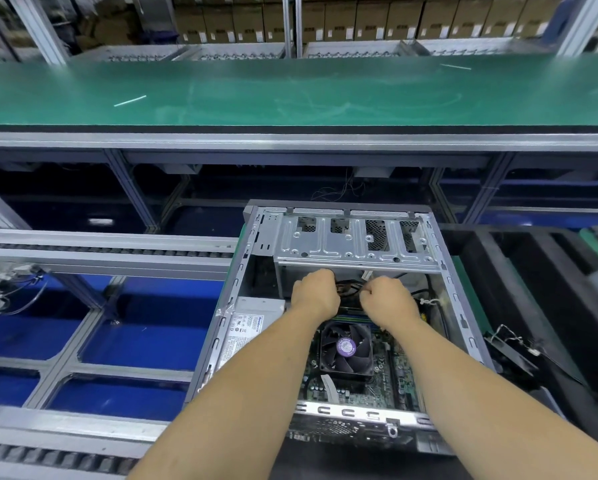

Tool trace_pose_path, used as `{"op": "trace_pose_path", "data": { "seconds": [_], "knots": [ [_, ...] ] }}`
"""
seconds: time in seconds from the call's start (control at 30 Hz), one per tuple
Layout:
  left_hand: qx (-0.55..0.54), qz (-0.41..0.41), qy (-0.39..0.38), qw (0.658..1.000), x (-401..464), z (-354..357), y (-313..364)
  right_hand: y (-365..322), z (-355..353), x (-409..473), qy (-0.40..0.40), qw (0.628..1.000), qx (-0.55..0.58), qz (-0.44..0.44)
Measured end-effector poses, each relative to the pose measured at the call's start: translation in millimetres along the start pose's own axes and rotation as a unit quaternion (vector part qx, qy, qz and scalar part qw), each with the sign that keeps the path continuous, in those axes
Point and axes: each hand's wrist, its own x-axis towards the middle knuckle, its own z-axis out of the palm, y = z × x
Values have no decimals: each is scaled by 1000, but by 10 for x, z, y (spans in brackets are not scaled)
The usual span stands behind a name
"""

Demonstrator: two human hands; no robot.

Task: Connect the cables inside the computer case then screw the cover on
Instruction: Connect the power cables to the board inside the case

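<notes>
Factory conveyor line (110,258) — green bench (290,95) beyond fingers; both hands, left hand (316,295) and right hand (389,301), grasp black cables (349,289) inside the open computer case (463,327).

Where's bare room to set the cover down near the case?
The green belt beyond the computer case is bare and wide, bordered by its grey rail in front. Inside the case it is crowded: left hand and right hand grip the black cables above the fan.

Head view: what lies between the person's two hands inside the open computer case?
A bundle of black cables spans the gap between the left hand and right hand, in the head view.
</notes>
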Motion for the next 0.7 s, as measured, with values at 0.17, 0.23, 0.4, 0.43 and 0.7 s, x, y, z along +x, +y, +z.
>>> {"op": "trace_pose_path", "data": {
  "seconds": [0.17, 0.23, 0.4, 0.43, 0.7],
  "knots": [
    [19, 7, -20, 1000, 33, -34, -1, -74, 36, 46, -65, 995, -68, -11],
    [31, 11, -27, 999, 44, -37, -10, -102, 35, 72, -80, 994, -76, -14],
    [46, 24, -22, 998, 53, -14, -34, -168, 2, 144, -143, 975, -168, -34],
    [54, 25, -19, 998, 51, -5, -37, -189, -7, 163, -156, 970, -183, -37],
    [87, 12, 10, 996, 59, 58, -72, -85, 58, 174, -106, 982, -147, -55]
  ]
}}
